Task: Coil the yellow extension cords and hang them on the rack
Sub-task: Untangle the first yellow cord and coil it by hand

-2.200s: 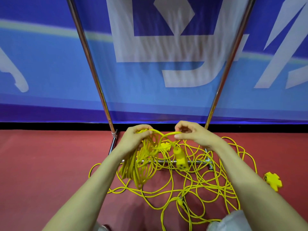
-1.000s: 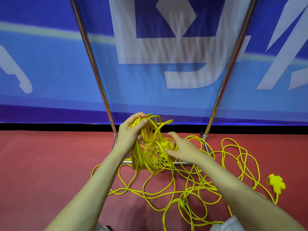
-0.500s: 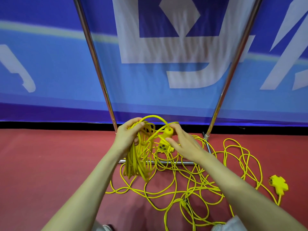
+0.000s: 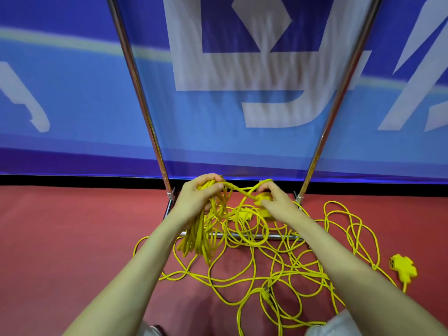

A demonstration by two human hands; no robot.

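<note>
Observation, head view. The rack (image 4: 139, 93) is taken as landmark.

- Left hand (image 4: 196, 200): the grip is clamped round the top of the coiled bundle (image 4: 197, 238), which is held just in front of the rack's left upright. Its loops hang down across the base bar (image 4: 278, 237).
- Right hand (image 4: 276, 202): the grip is pinched on the socket end (image 4: 263, 197), between the two uprights and above the base bar.
- Change noted: half a second ago the socket end was held close against the bundle's top, with a slack loop arched over it. It has now been drawn away to the right, and a short strand is pulled taut between the two hands.
- Reading (judgement): the tail of the first cord is probably being wrapped or tied round the bundle, so this coil is judged nearly finished.
- Loose cord (image 4: 291, 265) is spread on the floor (image 4: 72, 238) in front of the base bar and to its right. An outlet block (image 4: 403, 266) lies well to the right of the rack.
- Nothing is seen hung on the part of the rack in view. Much of the coiling is judged still outstanding.
</note>
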